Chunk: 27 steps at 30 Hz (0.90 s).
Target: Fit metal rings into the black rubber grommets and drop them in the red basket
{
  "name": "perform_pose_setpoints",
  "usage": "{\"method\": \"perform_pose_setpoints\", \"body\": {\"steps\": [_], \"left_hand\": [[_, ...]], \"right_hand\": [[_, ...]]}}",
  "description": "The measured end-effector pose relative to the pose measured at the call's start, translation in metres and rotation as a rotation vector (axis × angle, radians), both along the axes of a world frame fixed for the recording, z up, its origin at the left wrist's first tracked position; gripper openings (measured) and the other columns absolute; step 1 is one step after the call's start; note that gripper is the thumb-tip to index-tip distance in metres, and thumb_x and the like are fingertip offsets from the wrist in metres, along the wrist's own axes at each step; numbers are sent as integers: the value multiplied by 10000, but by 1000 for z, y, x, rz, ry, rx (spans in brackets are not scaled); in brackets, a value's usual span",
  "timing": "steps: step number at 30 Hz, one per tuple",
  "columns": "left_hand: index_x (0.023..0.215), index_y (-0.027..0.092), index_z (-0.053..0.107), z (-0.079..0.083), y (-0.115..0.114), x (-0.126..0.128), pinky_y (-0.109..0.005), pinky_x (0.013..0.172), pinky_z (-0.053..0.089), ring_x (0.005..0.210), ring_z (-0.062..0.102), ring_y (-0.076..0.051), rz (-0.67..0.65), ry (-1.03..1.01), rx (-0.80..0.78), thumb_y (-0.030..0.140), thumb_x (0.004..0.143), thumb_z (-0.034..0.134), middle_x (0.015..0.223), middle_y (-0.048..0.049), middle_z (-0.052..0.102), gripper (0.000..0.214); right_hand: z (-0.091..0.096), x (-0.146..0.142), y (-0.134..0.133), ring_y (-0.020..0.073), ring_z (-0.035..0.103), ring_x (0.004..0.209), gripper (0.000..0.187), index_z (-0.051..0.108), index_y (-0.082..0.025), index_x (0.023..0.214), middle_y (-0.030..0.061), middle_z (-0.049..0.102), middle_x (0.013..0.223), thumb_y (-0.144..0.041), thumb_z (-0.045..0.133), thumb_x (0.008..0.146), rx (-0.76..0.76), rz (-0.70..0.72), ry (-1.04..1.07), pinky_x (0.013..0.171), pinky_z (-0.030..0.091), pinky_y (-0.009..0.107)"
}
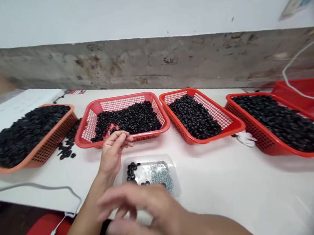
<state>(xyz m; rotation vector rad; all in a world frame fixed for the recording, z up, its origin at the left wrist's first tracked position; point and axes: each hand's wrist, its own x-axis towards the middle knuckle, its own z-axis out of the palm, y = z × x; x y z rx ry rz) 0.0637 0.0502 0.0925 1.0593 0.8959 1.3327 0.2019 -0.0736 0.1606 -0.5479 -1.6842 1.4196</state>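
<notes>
The left hand (113, 153) sits just at the near rim of a red plastic basket (122, 97), fingers (119, 136) loosely curled (whether they pinch anything, I cannot tell). The motion-blurred right hand (140, 213), fingers (125, 199) spread wide, is over a clear plastic tray (149, 159) of black rubber rings (132, 172) and silvery washers (162, 178), on a white table (219, 188).

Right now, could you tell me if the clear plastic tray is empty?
Not empty: the clear plastic tray holds black rings at left and small silvery pieces at right.
</notes>
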Motion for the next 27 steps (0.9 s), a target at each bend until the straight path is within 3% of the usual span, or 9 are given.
{"method": "perform_pose_setpoints", "body": {"steps": [4, 7, 10, 13, 16, 18, 22, 27], "left_hand": [[879, 184, 672, -28, -29, -35, -224, 665, 481, 642, 609, -115, 185, 327, 73, 352, 851, 661, 744, 5, 688, 170], [887, 192, 671, -60, -42, -58, -239, 638, 472, 629, 604, -136, 241, 661, 122, 392, 890, 578, 744, -2, 685, 220], [797, 187, 690, -85, -43, -70, -240, 567, 431, 569, 570, -147, 232, 751, 84, 384, 830, 630, 643, 4, 660, 208], [811, 190, 696, -96, -39, -73, -238, 567, 420, 577, 563, -145, 225, 778, 62, 396, 838, 608, 659, 4, 666, 226], [806, 189, 691, -99, -35, -73, -237, 592, 430, 586, 571, -144, 216, 774, 58, 427, 833, 612, 654, 7, 666, 253], [794, 187, 681, -98, -34, -72, -237, 586, 434, 566, 572, -141, 206, 759, 57, 447, 839, 599, 633, 10, 660, 276], [790, 189, 674, -99, -32, -73, -235, 558, 429, 531, 573, -137, 200, 749, 55, 453, 837, 586, 622, 10, 664, 282], [838, 189, 690, -101, -27, -73, -233, 535, 425, 506, 564, -129, 209, 744, 58, 417, 834, 557, 648, 3, 682, 264]], "right_hand": [[10, 13, 7, 61, 618, 513, 197, 659, -203, 1131, 28, 744, 865, -263, 537, 989, -170, -234, 238, 526, 516, 168], [12, 24, 10, 39, 565, 413, 154, 691, -221, 1056, 0, 739, 779, -287, 575, 981, -132, -425, 282, 404, 427, 134], [3, 36, 11, 27, 479, 336, 172, 711, -199, 1002, -16, 698, 659, -336, 618, 956, -89, -688, 266, 333, 336, 130], [-26, 54, 3, 25, 399, 302, 243, 719, -166, 956, -40, 618, 530, -397, 648, 924, -68, -1003, 199, 317, 284, 141], [-72, 82, -18, 33, 378, 315, 312, 721, -138, 935, -39, 582, 492, -442, 680, 879, -119, -1255, 55, 330, 258, 159], [-105, 99, -35, 40, 379, 340, 370, 720, -127, 939, -34, 575, 499, -486, 669, 867, -181, -1345, -63, 357, 288, 169], [-155, 119, -61, 52, 342, 370, 472, 705, -114, 985, -35, 542, 527, -562, 612, 868, -312, -1390, -194, 372, 276, 189], [-171, 120, -62, 90, 364, 403, 534, 702, -117, 1002, -36, 526, 528, -612, 557, 866, -277, -1316, -345, 411, 321, 223]]}}
